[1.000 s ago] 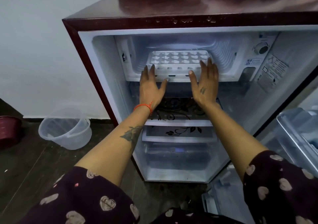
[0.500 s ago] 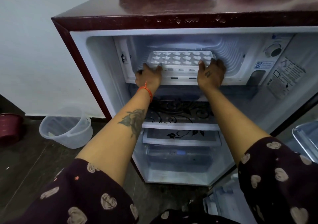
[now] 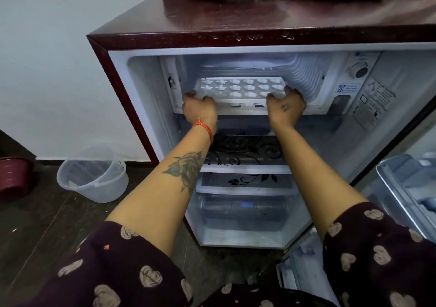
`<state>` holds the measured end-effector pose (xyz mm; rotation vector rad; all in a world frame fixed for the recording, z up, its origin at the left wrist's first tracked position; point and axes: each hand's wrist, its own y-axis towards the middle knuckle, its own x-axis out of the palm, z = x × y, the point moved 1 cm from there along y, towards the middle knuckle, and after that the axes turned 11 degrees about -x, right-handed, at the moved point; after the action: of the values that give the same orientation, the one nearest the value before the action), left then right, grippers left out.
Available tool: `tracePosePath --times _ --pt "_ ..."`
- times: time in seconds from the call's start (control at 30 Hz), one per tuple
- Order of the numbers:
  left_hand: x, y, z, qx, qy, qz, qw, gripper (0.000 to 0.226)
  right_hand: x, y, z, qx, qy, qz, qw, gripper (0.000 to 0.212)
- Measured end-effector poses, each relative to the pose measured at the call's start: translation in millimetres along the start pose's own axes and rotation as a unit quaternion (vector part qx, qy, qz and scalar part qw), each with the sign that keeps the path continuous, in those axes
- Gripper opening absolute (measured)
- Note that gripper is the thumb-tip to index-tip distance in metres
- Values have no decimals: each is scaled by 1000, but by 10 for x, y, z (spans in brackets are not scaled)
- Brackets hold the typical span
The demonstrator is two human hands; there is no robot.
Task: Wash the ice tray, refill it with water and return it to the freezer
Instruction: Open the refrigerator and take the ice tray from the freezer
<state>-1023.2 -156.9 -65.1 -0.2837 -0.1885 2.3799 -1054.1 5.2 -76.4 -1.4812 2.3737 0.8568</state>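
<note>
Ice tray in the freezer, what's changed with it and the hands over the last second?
Both hands went from lying flat and open at the freezer's front edge to curling onto the ice tray: the left hand now holds its near left corner, the right hand its near right corner. The tray itself sits in the freezer compartment as before, and the fridge door stays open.

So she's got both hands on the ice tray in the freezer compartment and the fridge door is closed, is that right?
Not quite. The fridge door is open, swung out to the right, as the head view shows. The rest holds: the left hand and right hand each grip a front corner of the ice tray, which sits in the freezer compartment.
</note>
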Motion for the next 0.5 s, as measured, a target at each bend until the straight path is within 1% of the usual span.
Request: tracePosePath --times 0.07,0.13,0.2,0.27,0.43,0.5 --pt "-78 -73 -33 -27 -8 -13 1000 48 -62 -104 -3 -2 9 -1 1000 51" --pt "-164 -152 -75 -55 -7 -16 998 52 -142 -226 -8 -7 22 8 1000 42" --pt "-264 -230 -121 -69 6 -13 997 44 -230 -375 -20 -14 34 25 999 26" --pt "-375 -319 -173 -76 2 -11 997 33 -328 -543 -54 -11 39 37 998 21" --pt "-722 -598 -301 -57 -8 -47 997 10 -605 -1004 -185 28 74 47 996 38" --pt "-878 -716 -365 -57 -13 -57 997 10 -697 -1183 -212 34 76 47 995 45"
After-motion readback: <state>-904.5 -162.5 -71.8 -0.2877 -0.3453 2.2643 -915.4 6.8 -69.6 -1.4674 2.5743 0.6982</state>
